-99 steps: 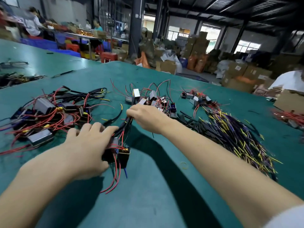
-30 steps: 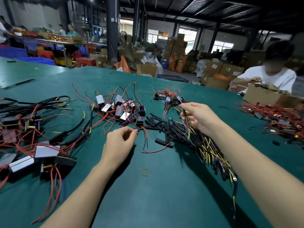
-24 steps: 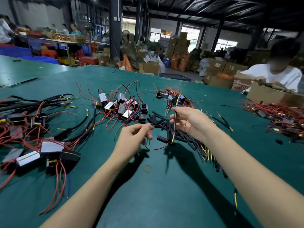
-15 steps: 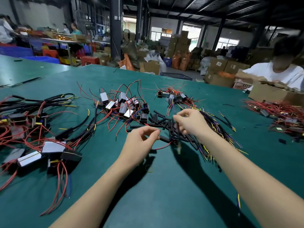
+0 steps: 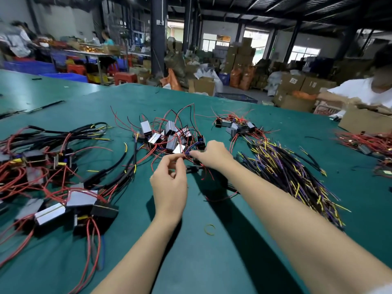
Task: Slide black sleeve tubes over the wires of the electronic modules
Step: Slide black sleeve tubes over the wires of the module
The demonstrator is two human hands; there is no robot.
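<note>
Both my bare forearms reach forward and converge over the table (image 5: 212, 262). My left hand (image 5: 169, 183) is raised, back toward me, its thumb and forefinger pinched together at the top, the other fingers loosely curled. My right hand (image 5: 214, 154) sits just beyond and right of it, knuckles up, its fingertips closed in a pinch aimed at the left hand's. The two pinches nearly meet.

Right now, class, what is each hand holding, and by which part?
Both the left hand and right hand pinch thin wires of one module between fingertips; exact spot unclear.
</note>
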